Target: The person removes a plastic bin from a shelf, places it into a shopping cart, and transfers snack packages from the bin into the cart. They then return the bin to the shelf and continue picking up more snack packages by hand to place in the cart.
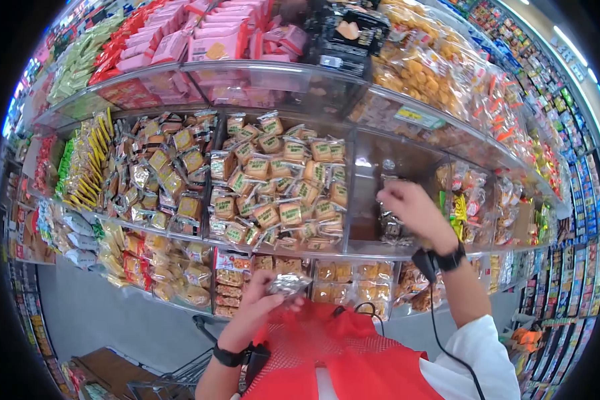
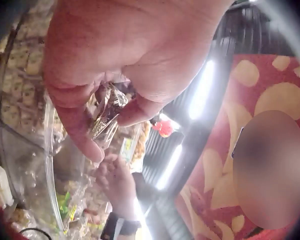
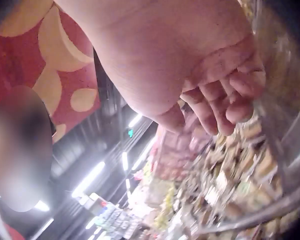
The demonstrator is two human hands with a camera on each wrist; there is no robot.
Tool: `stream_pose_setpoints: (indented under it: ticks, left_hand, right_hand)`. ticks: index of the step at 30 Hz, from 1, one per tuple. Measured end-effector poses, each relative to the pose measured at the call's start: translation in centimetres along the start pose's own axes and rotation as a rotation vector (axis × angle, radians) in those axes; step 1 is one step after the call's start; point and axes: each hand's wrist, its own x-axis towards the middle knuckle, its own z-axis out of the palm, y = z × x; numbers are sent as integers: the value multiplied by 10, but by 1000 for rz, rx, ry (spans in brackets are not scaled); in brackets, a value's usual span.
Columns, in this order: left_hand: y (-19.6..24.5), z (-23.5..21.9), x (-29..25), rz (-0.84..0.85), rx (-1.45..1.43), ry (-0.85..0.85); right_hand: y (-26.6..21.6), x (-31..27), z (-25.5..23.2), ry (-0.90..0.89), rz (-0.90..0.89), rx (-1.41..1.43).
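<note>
In the head view my left hand [image 1: 252, 308] holds shiny silver-wrapped packets [image 1: 289, 285] in front of the red vest, below the shelf edge. The left wrist view shows the crinkled foil wrapper [image 2: 108, 115] pinched between the thumb and fingers. My right hand [image 1: 415, 208] is over a clear-walled bin [image 1: 365, 217] at the right of the middle shelf. Its fingers are loosely bent, and the right wrist view shows nothing in the palm [image 3: 175, 60]. Dark, shiny wrapped packets [image 1: 395, 231] lie in that bin, partly hidden under the right hand.
Left of the bin, a wide compartment holds wrapped biscuits [image 1: 290, 213]. Pink packets [image 1: 213, 41] and bagged yellow snacks [image 1: 413, 70] fill the upper shelf. A clear ledge [image 1: 273, 248] runs along the front. A cart [image 1: 173, 373] stands at the lower left.
</note>
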Motion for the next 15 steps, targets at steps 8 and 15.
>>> stream_pose_setpoints:
  ticks: [8, 15]
  left_hand:
    - [-25, 64, 29, -25, 461, -144]
    - [-21, 34, 9, -142, 384, -137]
  right_hand:
    - [-54, -143, 64, -99, -31, 260]
    - [0, -137, 45, 130, 229, 849]
